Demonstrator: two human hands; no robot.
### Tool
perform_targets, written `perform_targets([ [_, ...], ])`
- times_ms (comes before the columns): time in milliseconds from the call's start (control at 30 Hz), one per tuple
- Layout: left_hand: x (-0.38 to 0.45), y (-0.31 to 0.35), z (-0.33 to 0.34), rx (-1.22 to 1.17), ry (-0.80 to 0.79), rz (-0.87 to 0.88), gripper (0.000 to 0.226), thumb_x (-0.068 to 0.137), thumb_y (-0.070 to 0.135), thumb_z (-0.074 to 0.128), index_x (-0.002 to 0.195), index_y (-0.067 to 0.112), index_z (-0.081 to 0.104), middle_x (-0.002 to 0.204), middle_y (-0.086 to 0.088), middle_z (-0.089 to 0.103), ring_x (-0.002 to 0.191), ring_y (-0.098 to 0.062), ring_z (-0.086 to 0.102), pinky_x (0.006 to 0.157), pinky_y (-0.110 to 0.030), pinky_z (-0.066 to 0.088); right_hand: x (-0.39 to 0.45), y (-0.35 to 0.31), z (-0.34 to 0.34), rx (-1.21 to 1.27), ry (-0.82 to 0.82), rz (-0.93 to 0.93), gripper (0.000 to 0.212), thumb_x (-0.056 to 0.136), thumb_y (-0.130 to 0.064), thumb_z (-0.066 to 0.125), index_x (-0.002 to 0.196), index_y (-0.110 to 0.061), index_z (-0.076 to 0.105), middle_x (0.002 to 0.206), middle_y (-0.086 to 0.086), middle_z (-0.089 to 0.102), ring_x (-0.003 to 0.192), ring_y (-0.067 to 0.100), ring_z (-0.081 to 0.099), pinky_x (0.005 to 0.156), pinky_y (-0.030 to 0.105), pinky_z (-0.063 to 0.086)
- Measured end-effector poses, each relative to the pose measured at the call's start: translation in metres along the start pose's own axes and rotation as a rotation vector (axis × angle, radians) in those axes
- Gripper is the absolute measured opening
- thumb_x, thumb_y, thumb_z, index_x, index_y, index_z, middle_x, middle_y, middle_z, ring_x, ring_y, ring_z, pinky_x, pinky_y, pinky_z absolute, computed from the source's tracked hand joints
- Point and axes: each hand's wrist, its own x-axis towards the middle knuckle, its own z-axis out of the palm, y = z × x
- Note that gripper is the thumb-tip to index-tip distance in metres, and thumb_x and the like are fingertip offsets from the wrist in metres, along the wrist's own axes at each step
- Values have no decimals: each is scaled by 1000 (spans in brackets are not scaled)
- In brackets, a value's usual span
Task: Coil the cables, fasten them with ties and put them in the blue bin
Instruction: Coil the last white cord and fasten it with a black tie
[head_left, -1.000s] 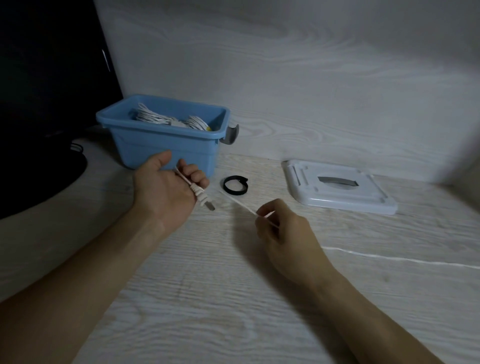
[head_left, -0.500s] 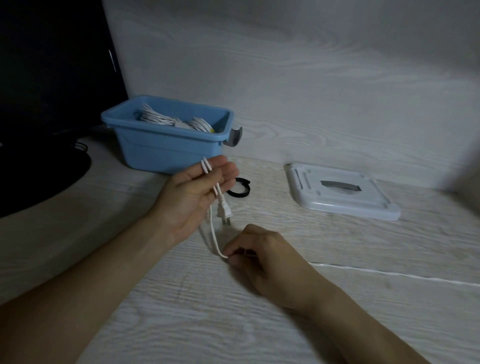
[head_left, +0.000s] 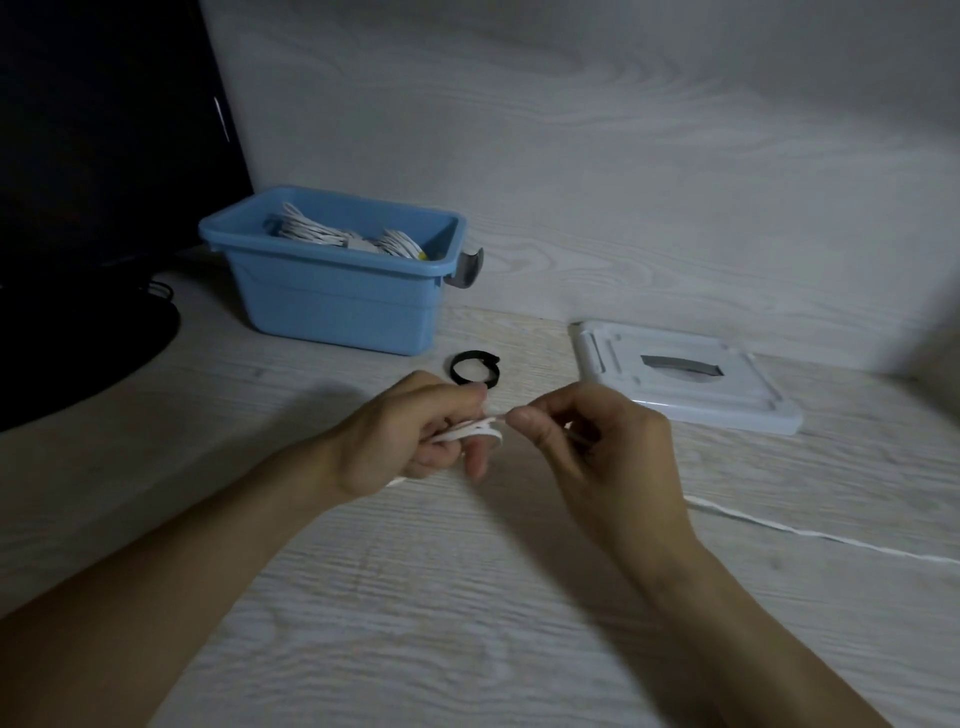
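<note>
A thin white cable (head_left: 810, 534) trails across the wooden desk from the right edge toward my hands. My left hand (head_left: 415, 431) is closed around a few white loops of it near its plug end. My right hand (head_left: 587, 441) pinches the cable between thumb and forefinger right beside those loops. A black tie (head_left: 471, 368), curled into an open ring, lies on the desk just beyond my left hand. The blue bin (head_left: 332, 301) stands at the back left and holds several coiled white cables (head_left: 311, 231).
The bin's white lid (head_left: 680, 379) lies flat at the back right. A dark monitor (head_left: 98, 130) with its round base (head_left: 78, 358) fills the left side. A pale wood-grain wall stands close behind the bin.
My left hand has turned and closed on the cable, which is now looped in it. My right hand rose from the desk and came up beside it, pinching the cable.
</note>
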Motion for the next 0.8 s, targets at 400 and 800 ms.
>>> perform_targets([
  [400, 6, -4, -45, -1020, 317, -55, 49, 97, 45, 35, 54, 22, 37, 48, 8, 23, 39, -8, 20, 41, -23, 21, 0, 18, 1, -146, -200, 97, 30, 100, -38, 53, 84, -18, 70, 56, 0, 60, 52, 17, 55, 55, 34, 45],
  [800, 16, 1, -31, -912, 632, 62, 27, 104, 24, 42, 105, 0, 55, 68, -1, 44, 60, -12, 46, 64, -27, 49, -17, -1, 29, -118, -406, 12, 11, 90, -16, 65, 97, -24, 68, 79, -11, 69, 74, 6, 62, 64, 15, 45],
])
